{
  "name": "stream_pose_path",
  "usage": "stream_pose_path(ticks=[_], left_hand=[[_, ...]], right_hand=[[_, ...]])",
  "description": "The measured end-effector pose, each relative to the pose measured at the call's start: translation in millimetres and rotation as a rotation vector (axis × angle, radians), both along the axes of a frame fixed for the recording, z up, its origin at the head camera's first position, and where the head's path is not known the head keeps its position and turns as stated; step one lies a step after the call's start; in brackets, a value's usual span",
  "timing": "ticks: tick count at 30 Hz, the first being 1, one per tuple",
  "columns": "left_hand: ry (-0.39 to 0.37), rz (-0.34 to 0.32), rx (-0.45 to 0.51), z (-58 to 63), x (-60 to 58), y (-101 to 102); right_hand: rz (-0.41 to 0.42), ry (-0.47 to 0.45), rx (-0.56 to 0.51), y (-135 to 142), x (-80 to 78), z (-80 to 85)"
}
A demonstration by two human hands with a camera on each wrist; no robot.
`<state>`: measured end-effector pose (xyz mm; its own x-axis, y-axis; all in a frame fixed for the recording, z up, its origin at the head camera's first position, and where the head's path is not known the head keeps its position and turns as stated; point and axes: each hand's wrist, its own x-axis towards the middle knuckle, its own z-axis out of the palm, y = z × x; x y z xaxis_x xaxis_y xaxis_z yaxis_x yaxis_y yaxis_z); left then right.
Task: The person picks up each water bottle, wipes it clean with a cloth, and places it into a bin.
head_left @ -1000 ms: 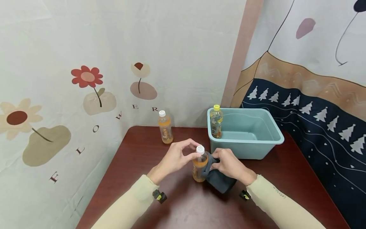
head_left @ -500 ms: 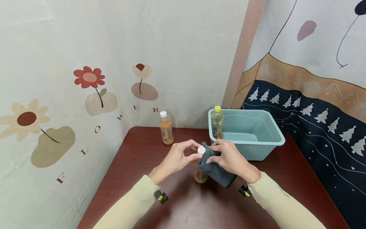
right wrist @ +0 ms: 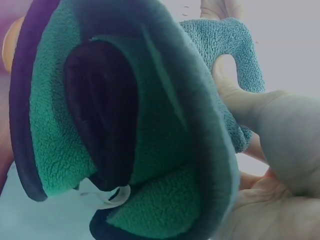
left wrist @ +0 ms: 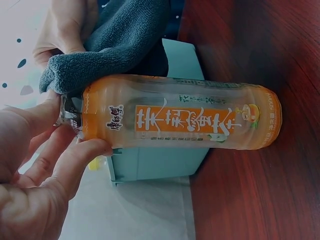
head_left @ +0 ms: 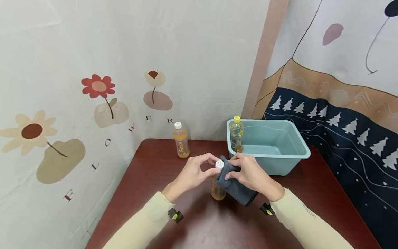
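An orange-labelled drink bottle point(left wrist: 185, 112) with a white cap point(head_left: 219, 165) stands upright on the table. My left hand point(head_left: 195, 173) pinches it at the neck, just under the cap, between thumb and fingers. My right hand point(head_left: 248, 173) grips a dark grey-blue towel point(head_left: 237, 190) and holds its bunched edge against the bottle's neck and shoulder. In the right wrist view the towel point(right wrist: 210, 125) hangs in folds below the thumb and hides most of the bottle. The left wrist view shows the towel point(left wrist: 110, 55) lying along the bottle's upper side.
Behind my left hand stands another orange-labelled bottle point(head_left: 181, 141) with a white cap. At the back right is a light blue plastic bin point(head_left: 267, 164) with a yellow-capped bottle point(head_left: 236, 135) upright in its left corner. Printed cloth hangings point(head_left: 199, 69) border the dark red table point(head_left: 149, 180).
My right hand has lifted the towel from the bottle's body up to its neck beside the cap. The left hand keeps its pinch in the same place.
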<state>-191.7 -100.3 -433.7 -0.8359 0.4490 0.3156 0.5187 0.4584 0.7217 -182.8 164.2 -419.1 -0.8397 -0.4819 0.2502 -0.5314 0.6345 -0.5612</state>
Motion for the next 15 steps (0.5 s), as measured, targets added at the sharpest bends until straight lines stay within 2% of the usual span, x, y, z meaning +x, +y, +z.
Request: stream_pose_path(ticks=[15], left_hand=[[-0.013,0.008,0.008,0.6,0.0,0.1]], right_hand=[[-0.016,-0.009,0.053,3.9,0.7,-5.8]])
